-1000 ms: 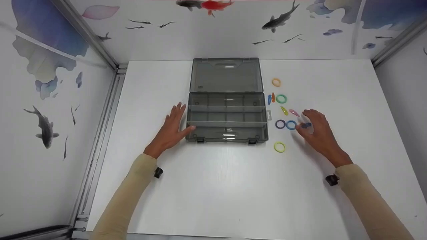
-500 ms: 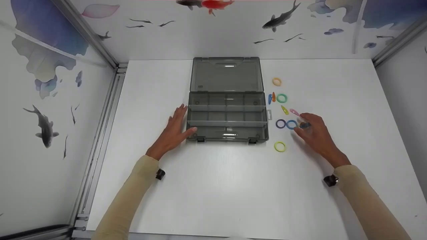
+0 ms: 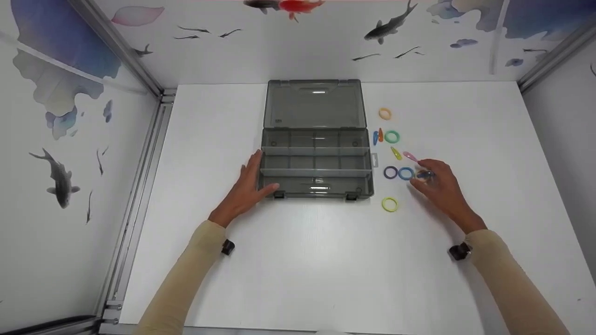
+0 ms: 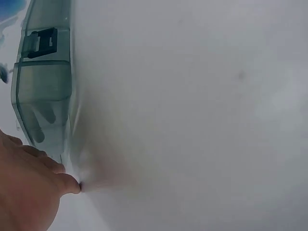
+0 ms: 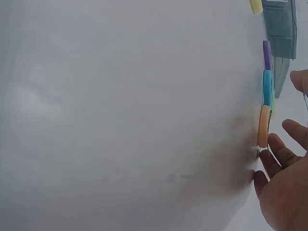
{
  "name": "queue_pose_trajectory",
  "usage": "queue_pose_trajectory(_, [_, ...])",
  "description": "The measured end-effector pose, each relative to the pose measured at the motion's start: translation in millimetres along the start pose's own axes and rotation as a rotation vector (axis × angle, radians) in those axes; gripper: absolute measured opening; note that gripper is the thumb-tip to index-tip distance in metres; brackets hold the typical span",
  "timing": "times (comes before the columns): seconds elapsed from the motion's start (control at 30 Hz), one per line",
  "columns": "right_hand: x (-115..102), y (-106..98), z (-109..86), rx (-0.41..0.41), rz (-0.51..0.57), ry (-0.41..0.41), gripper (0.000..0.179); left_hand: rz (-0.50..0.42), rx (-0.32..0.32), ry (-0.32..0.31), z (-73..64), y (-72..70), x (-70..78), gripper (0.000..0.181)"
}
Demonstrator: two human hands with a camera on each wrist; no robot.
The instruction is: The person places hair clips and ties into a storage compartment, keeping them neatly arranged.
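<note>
A smoky grey compartment box (image 3: 316,195) stands with its lid (image 3: 316,104) folded back. My left hand (image 3: 244,190) lies along its left side, fingers extended, the thumb over the front left corner. In the left wrist view the hand (image 4: 29,183) is below the box (image 4: 43,79). My right hand (image 3: 437,181) arches over an orange ring (image 5: 263,126) and a small dark blue item (image 3: 426,175), partly hidden. Thumb and index finger are spread apart around them; I cannot tell whether they touch the item. A pink hair clip (image 3: 410,156) lies at the index fingertip, with a blue ring (image 3: 406,173) beside the thumb.
Further left lie a purple ring (image 3: 390,172) and a yellow clip (image 3: 396,153). Green (image 3: 392,136) and orange rings (image 3: 385,113) lie further back, near blue (image 3: 375,137) and orange clips (image 3: 381,135). A yellow-green ring (image 3: 389,204) is nearest the front. Panels enclose the white table (image 3: 307,270).
My left hand has slid slightly right and closer against the box, its thumb reaching further over the corner. The right hand has lowered a little, its index fingertip coming to the pink clip.
</note>
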State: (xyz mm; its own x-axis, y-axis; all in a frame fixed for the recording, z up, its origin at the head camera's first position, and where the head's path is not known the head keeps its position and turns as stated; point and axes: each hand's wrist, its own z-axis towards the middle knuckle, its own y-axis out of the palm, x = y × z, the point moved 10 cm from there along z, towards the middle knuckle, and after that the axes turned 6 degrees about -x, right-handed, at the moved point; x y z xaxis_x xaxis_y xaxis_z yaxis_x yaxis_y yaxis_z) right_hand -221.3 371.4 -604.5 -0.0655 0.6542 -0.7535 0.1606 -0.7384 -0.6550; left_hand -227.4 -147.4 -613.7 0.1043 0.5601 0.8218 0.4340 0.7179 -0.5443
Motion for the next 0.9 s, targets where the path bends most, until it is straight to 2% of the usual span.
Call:
queue_pose_trajectory(0.3, [0,5,7.7,0.016,0.002,-0.034,0.054,-0.014,0.016,-0.058,-7.2,6.2,-10.3,0.12])
queue_pose_trajectory(0.53, [3,7,12.9,0.057,0.006,-0.073,0.052,0.014,0.038,-0.07,-5.7,13.2,-14.7,0.129])
queue_pose_trajectory(0.9, [12,9,12.7,0.063,-0.006,-0.029,0.05,0.051,0.111,-0.012,-1.0,17.5,-15.9,0.132])
